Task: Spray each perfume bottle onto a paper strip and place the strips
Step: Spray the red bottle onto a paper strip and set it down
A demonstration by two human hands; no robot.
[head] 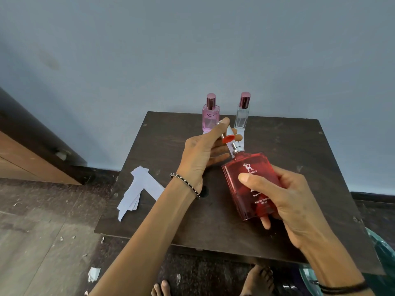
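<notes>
My right hand [284,201] grips a large red perfume bottle [241,178], tilted above the dark table [299,146]. Its silver spray nozzle [235,147] is bare. My left hand [203,152] holds the bottle's cap [228,135], white with a red rim, just above the nozzle. At the back of the table stand a pink bottle [210,117] and a clear bottle [242,115], both with metallic pink caps. White paper strips lie under or in front of those two bottles, partly hidden by my left hand. A loose pile of white paper strips [139,186] overhangs the table's left edge.
The table stands against a grey-blue wall [192,50]. A wooden cabinet [32,159] is at the far left. Paper scraps [94,274] litter the floor. Bare feet [256,280] show below the table's front edge, and a teal object [382,253] sits at the lower right.
</notes>
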